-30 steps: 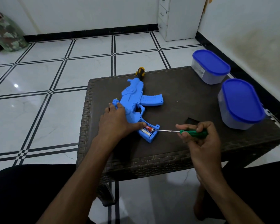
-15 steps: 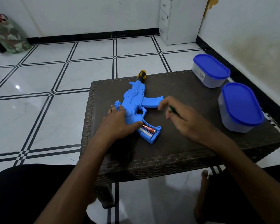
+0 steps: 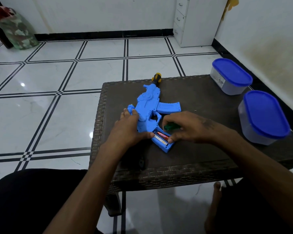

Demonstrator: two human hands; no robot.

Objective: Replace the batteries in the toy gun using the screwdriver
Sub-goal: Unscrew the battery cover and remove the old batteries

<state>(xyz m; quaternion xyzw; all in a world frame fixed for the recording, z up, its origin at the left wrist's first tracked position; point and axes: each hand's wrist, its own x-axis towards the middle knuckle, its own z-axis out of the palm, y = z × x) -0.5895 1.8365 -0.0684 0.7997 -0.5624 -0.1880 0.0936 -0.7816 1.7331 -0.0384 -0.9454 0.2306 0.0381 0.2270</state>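
The counter carries the toy gun, which is laid flat with its long axis running from the yellow-tipped muzzle at the far edge back to the grip at the near end. The grip end is found directly between the two hands, and the open battery bay is cut into it, slanting toward the near right.

The left hand is pressed on the rear body of the toy gun, its fingers laid loosely spread over the blue plastic, the thumb reaching to the left rim of the bay.

The right hand is brought in from the right side, and the screwdriver is held inside its curled fingers, only the green handle being shown, pointing left just beyond the bay. The thumb tip is set at the right rim of the bay, so this hand is judged the nearer one for lifting a cell.

The batteries are seen lying in the bay, along its slant, immediately left of the right thumb. Whether they are actually touched cannot be told.
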